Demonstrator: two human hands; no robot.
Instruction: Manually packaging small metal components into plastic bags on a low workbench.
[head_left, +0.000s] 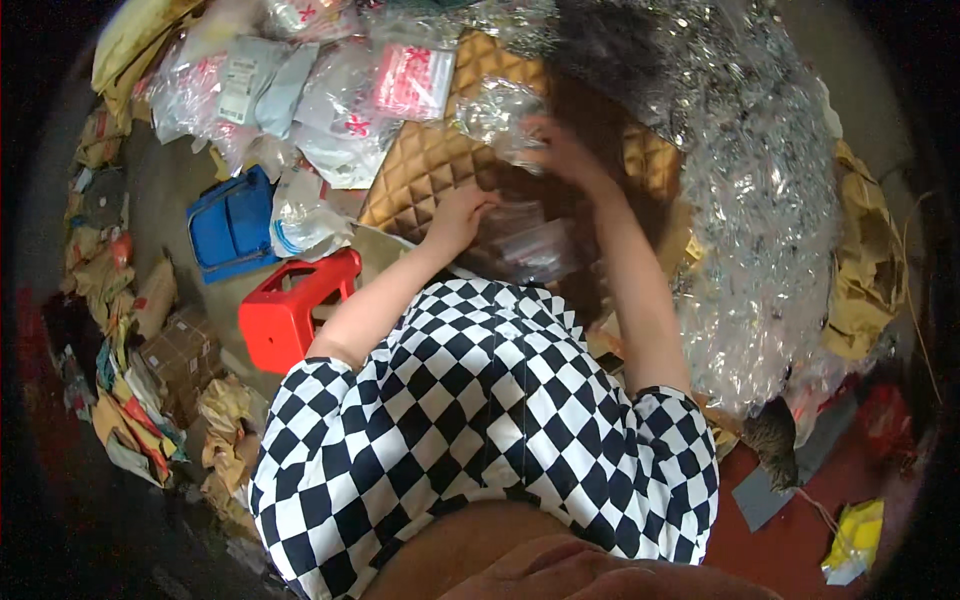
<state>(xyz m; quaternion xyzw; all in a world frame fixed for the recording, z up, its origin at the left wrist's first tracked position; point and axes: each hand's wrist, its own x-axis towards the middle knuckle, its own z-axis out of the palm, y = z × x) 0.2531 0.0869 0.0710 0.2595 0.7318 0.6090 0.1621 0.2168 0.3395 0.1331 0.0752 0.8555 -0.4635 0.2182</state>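
My left hand (462, 216) is over the brown quilted mat (412, 180), its fingers drawn together in a pinch. Whether anything thin is between them is too small to see. Just right of it, flat clear plastic bags (535, 245) lie in front of my body, partly blurred. My right hand (565, 155) reaches farther out, smeared by motion, its fingertips at a crumpled clear plastic wrapper (495, 118) on the mat. The blur hides whether those fingers close on it.
A large heap of clear plastic packaging (755, 220) rises at the right. Filled bags and a pink-and-white packet (413, 82) lie at the far left. A red stool (285, 310) and blue crate (232, 225) stand left, beyond them cardboard boxes (180, 358). A tabby cat (772, 443) is lower right.
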